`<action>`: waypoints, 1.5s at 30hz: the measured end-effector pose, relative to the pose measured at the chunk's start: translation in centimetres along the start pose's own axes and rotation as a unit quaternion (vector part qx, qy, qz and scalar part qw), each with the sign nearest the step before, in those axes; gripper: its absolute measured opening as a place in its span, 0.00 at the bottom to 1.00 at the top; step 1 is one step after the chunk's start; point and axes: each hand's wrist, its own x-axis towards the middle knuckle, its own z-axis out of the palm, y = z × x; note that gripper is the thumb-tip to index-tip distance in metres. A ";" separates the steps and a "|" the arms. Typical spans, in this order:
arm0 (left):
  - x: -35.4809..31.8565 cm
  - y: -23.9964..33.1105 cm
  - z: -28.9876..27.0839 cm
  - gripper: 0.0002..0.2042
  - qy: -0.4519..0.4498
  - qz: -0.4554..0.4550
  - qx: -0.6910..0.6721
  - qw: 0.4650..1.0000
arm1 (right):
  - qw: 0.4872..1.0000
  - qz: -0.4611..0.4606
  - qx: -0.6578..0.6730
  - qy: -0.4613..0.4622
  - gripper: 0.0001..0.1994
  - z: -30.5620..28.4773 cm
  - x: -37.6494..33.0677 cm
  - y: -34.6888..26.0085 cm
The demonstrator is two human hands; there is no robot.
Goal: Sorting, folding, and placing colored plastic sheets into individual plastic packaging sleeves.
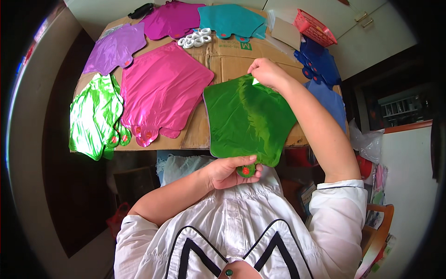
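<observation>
Left hand (227, 173): I have its fingers closed around the red-marked tab (246, 171) of the green foil (251, 116), thumb above and the others curled beneath; I judge this anchors the near end.
Right hand (269, 74): its fingers pinch the foil's far edge, opposite the tab. Held at both ends like this, the foil probably stays spread and steady for me.
Green foil, place: in front of the wearer's body, between the two hands, its lower part reaching past the near edge of the worktop (195, 135). I cannot tell how much of it rests on the cardboard there.
Green foil, look: deep green and glossy, flat and broad with angled corners, a paler streak of reflection running down it and a bright glint near the right fingers.
Other foils: pink (165, 83), light green (95, 116), lilac (116, 46), magenta (169, 18), teal (230, 21) and dark blue (323, 60) lie around the sides and far edge, seemingly sorted by colour to leave the middle for handling.
White rings (200, 41): heaped beyond the pink foil, likely kept within reach.
</observation>
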 end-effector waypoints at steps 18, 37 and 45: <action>1.2 -0.5 -1.4 0.06 0.035 -0.024 -0.009 0.999 | 0.997 -0.022 -0.064 0.029 0.11 -0.1 0.9 0.2; 1.8 -1.4 -3.1 0.09 -0.055 -0.006 -0.020 0.998 | 0.998 -0.031 -0.012 0.051 0.09 0.9 1.8 0.9; 1.2 -0.9 -1.7 0.07 -0.011 -0.009 -0.056 0.998 | 0.993 -0.080 0.013 0.086 0.08 0.9 2.1 2.3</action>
